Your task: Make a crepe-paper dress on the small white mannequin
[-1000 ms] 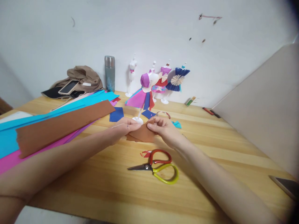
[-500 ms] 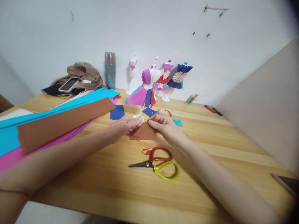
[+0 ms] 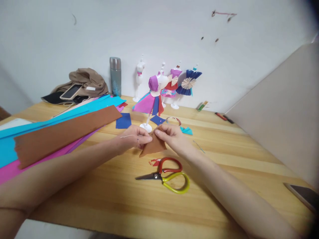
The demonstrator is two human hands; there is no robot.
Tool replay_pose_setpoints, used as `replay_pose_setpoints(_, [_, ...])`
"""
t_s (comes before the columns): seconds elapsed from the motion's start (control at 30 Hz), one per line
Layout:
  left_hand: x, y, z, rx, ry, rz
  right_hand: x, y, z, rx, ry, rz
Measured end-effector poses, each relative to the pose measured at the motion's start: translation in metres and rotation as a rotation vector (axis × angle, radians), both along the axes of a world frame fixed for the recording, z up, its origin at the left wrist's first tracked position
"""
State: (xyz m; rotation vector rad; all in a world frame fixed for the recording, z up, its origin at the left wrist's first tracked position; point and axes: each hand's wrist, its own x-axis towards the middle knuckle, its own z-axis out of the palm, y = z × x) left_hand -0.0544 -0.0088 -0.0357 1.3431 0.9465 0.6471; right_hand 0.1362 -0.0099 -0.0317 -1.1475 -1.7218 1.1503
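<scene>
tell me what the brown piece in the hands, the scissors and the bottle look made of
Brown piece: probably paper or thin fabric; matt, opaque, thin-edged.
Scissors: dark metal blades, grey sheen; handles likely plastic or plastic-coated, smooth, evenly red and yellow.
Bottle: likely metal; silvery, shiny top, grey body that looks painted.

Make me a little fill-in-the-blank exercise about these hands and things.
The left hand and right hand both grip a small piece coloured ____.
The scissors have one red handle and one ____ handle.
In the picture, the flask stands to the ____ of the dress forms.
Missing words: brown; yellow; left.
</scene>
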Motion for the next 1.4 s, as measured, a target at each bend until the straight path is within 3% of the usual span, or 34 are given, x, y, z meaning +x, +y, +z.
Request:
replay_pose_setpoints(0.23, [0.004, -0.001, 0.005, 0.034, 0.076, 0.054, -0.001, -0.003, 0.007, -0.047, 0.088, 0.001])
replay_pose_setpoints(0.57, [0.000, 0.004, 0.001, 0.115, 0.129, -0.016, 0.001, 0.000, 0.004, 0.007, 0.079, -0.070])
replay_pose_setpoints(0.83, [-0.015, 0.015, 0.003, 0.108, 0.204, -0.302, 0.009, 0.005, 0.010, 0.152, 0.039, -0.203])
replay_pose_setpoints(0.93, [-0.027, 0.024, 0.004, 0.047, 0.309, -0.471, 0.011, 0.005, 0.012, 0.170, 0.049, -0.225])
replay_pose_setpoints(1.0, [-0.033, 0.028, 0.007, 0.060, 0.377, -0.514, 0.011, 0.004, 0.012, 0.160, 0.053, -0.210])
replay_pose_setpoints(1.07, [-0.034, 0.029, 0.012, 0.133, 0.387, -0.438, 0.008, 0.003, 0.012, 0.150, 0.050, -0.182])
replay_pose_setpoints(1.17, [-0.026, 0.024, 0.018, 0.211, 0.240, -0.247, 0.003, -0.001, 0.010, 0.161, 0.054, -0.134])
replay_pose_setpoints(1.27, [-0.012, 0.012, 0.016, 0.151, 0.054, -0.146, -0.003, -0.007, 0.010, 0.183, 0.074, -0.097])
replay_pose_setpoints(1.4, [-0.001, 0.000, 0.010, 0.124, 0.026, -0.060, -0.005, -0.010, 0.011, 0.129, 0.127, -0.082])
